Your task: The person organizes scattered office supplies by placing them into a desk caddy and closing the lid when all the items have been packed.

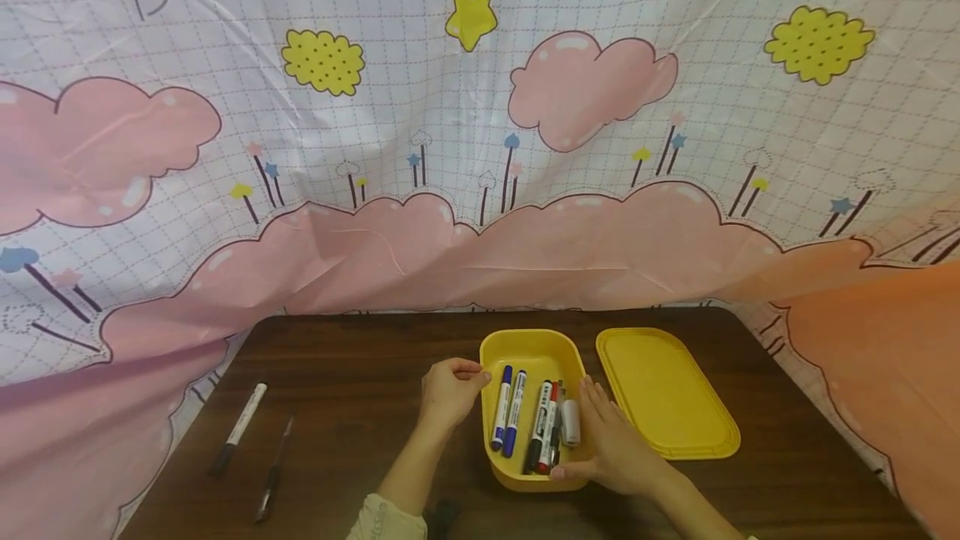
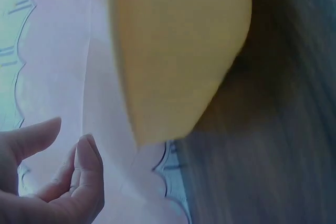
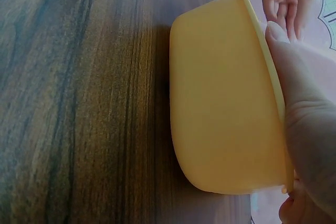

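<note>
A yellow plastic box [image 1: 534,342] stands on the table between my hands. Inside lie two blue-capped markers [image 1: 508,411], a black-capped marker [image 1: 540,427], a red-and-white marker [image 1: 551,432], a thin dark pen and a short white cylinder [image 1: 571,422]. My left hand [image 1: 447,394] is at the box's left rim, fingers bent; its wrist view shows a gap between thumb and fingertips [image 2: 86,153], with nothing in it. Along the right rim rests my right hand [image 1: 618,448], fingers straight, thumb [image 3: 286,66] over the near edge.
Right of the box lies a flat yellow lid [image 1: 667,390]. A white marker with a black cap [image 1: 240,427] and a slim dark pointed tool [image 1: 274,473] lie at the left. Near my left sleeve is a dark object [image 1: 444,515]. A patterned curtain [image 1: 480,265] hangs behind the table.
</note>
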`<state>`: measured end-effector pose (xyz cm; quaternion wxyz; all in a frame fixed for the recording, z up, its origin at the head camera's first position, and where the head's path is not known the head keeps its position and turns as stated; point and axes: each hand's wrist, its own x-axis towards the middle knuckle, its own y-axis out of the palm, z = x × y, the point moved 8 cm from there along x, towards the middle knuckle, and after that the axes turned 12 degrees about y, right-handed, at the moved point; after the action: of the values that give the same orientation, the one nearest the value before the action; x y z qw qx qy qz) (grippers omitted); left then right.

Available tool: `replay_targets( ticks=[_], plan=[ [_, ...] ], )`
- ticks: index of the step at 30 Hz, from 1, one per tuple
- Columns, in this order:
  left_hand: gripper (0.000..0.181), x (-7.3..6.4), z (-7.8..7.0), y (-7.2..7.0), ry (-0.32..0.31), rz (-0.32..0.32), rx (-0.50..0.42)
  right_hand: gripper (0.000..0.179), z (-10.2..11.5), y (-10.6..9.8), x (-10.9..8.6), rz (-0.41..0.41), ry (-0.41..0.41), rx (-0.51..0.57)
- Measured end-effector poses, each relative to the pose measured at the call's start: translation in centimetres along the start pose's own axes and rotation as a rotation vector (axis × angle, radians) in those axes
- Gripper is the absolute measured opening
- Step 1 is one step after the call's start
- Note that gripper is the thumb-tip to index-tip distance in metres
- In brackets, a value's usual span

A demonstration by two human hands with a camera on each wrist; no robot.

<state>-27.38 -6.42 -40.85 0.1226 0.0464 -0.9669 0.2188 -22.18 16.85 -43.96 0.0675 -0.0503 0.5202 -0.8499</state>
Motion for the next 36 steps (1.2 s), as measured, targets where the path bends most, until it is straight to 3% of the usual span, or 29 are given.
replay_targets(
  ticks=[10,18,26,36],
  plan=[
    [0.025,0.5,-0.7,-5.9,-0.009,-0.096,-0.017,0.132,-0.1,-0.2,0.2,0.001,0.002,0.002],
    [0.032,-0.1,-1.4,-11.1,0.002,-0.125,-0.003,0.13,-0.3,-0.6,0.2,-0.021,0.004,0.012],
    [0.043,-2.4,1.0,-15.9,-0.058,-0.156,0.051,0.13,-0.4,-0.3,0.1,-0.006,0.004,0.004],
    [0.065,-4.6,4.3,-20.5,-0.112,-0.166,0.149,0.13,-0.2,-0.1,0.1,0.009,0.011,0.017]
  ],
)
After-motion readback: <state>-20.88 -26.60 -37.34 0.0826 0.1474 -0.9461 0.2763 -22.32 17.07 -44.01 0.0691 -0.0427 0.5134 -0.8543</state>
